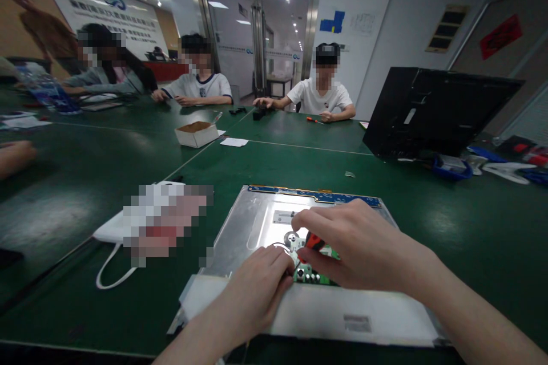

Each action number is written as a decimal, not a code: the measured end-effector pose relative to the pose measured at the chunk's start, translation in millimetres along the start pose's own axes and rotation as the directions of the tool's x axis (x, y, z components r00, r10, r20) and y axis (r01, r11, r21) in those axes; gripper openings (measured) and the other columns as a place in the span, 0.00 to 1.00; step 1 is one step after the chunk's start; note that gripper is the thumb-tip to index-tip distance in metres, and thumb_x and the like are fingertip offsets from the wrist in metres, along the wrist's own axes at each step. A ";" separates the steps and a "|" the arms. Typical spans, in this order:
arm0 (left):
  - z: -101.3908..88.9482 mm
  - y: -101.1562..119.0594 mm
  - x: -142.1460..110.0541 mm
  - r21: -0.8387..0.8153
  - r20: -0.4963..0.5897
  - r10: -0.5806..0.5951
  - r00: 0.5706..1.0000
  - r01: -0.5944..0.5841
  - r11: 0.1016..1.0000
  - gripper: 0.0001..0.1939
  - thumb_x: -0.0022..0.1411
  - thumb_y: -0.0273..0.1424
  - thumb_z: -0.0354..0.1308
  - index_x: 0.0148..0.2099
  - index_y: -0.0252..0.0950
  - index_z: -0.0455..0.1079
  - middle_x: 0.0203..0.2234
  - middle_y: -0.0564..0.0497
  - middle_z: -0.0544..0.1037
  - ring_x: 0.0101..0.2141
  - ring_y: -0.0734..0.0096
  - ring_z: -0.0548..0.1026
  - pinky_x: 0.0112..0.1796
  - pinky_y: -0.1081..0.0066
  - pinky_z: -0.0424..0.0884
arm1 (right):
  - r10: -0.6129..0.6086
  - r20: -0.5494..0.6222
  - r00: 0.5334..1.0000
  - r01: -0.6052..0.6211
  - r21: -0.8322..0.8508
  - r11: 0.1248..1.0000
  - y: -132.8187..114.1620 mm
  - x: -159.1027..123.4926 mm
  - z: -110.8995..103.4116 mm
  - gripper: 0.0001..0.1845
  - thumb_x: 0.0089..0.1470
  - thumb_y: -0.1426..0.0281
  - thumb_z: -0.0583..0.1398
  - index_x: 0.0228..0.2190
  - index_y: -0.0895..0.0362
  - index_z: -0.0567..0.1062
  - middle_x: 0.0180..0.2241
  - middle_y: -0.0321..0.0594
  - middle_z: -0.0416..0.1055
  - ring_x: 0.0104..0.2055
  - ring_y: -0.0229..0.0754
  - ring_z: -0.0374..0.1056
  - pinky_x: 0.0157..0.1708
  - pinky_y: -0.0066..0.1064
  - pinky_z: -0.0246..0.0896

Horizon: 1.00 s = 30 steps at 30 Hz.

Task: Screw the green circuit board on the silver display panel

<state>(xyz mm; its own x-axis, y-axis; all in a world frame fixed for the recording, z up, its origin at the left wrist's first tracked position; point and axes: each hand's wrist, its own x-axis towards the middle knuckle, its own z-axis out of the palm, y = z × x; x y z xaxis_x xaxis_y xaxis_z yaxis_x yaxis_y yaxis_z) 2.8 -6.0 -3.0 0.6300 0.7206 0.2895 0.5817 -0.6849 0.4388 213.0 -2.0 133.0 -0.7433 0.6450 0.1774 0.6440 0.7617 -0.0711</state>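
Before me on the green table lies a flat metal display panel (240, 239), with a blue circuit strip (291, 191) along its far edge. A green circuit board (319, 280) sits near the panel's middle, partly covered by my hands. My right hand (355, 245) is closed round a red and black screwdriver (314, 241), its tip pointing down left at the board. My left hand (263, 279) rests on the panel at the board's left edge, fingers curled together close to the screwdriver's tip. What those fingers hold, if anything, is hidden.
A white power bank (115, 225) with a strap lies on the left. Farther back are an open box (197, 134) and a white paper (234, 142). A black monitor casing (440, 108) stands back right, beside a blue tray (451, 166). Several people sit across the table.
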 end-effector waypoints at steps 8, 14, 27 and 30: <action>-2.5 1.4 0.6 -0.015 0.005 0.006 1.000 -0.006 1.000 0.09 0.66 0.25 0.49 0.44 0.38 0.68 0.40 0.45 0.76 0.40 0.59 0.74 0.43 0.60 0.73 | 0.002 -0.003 1.000 -0.002 0.021 1.000 0.3 0.6 -0.6 0.07 0.64 0.66 0.59 0.41 0.56 0.70 0.34 0.37 0.77 0.29 0.38 0.68 0.25 0.31 0.41; -3.3 2.1 1.4 -0.043 0.059 -0.008 0.998 0.011 0.999 0.08 0.67 0.25 0.48 0.43 0.38 0.67 0.40 0.45 0.75 0.39 0.58 0.73 0.41 0.59 0.72 | -0.038 -0.016 0.999 0.039 0.072 0.997 -0.3 -1.6 -0.7 0.11 0.58 0.72 0.58 0.44 0.56 0.68 0.34 0.36 0.75 0.28 0.37 0.65 0.25 0.30 0.43; -3.6 3.5 2.4 -0.017 0.060 -0.014 0.998 0.015 1.000 0.09 0.67 0.23 0.47 0.43 0.37 0.67 0.39 0.45 0.76 0.40 0.57 0.74 0.42 0.57 0.72 | 0.007 -0.008 1.000 -0.007 0.023 1.000 -0.3 1.4 1.3 0.10 0.60 0.71 0.57 0.45 0.57 0.70 0.35 0.38 0.77 0.29 0.38 0.68 0.25 0.31 0.42; -2.7 3.0 1.7 -0.017 0.038 -0.006 0.999 0.007 1.000 0.09 0.67 0.23 0.48 0.43 0.37 0.67 0.39 0.45 0.76 0.40 0.58 0.74 0.43 0.58 0.73 | 0.006 -0.004 1.000 -0.006 0.008 1.000 -0.7 1.5 1.4 0.10 0.61 0.69 0.58 0.45 0.57 0.71 0.35 0.38 0.77 0.30 0.39 0.69 0.25 0.31 0.42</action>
<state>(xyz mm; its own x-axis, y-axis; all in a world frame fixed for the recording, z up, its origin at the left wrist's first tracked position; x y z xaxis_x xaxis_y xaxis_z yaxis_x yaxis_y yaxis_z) 4.2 -6.6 1.1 0.6453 0.7203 0.2545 0.5770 -0.6779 0.4556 211.2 -1.4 131.9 -0.7389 0.6492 0.1804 0.6468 0.7584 -0.0800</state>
